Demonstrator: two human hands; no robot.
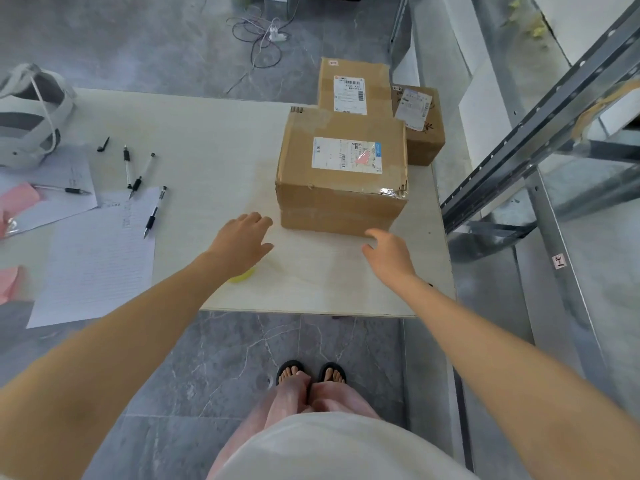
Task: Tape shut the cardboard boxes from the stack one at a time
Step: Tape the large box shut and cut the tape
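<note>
Surface (207,150) carries the labelled cardboard box (341,188), likely set close for taping; two further boxes (353,84) stand behind it. Left hand (242,237) and right hand (389,252) hover before its near side, fingers loosely spread, empty, poised to grasp.

Nearest box (341,181) closed, labelled; two boxes (353,85) behind.

The nearest cardboard box (341,202) is plain brown. Its shipping label (347,155) is white with a blue corner and a pink-red blotch. The table (207,133) is off-white with faint wood grain, and the floor (214,368) is grey tile with pale marble veins. The paper (93,261) is white and ruled, the sticky notes (19,197) pink, the sandals (291,368) black.
</note>
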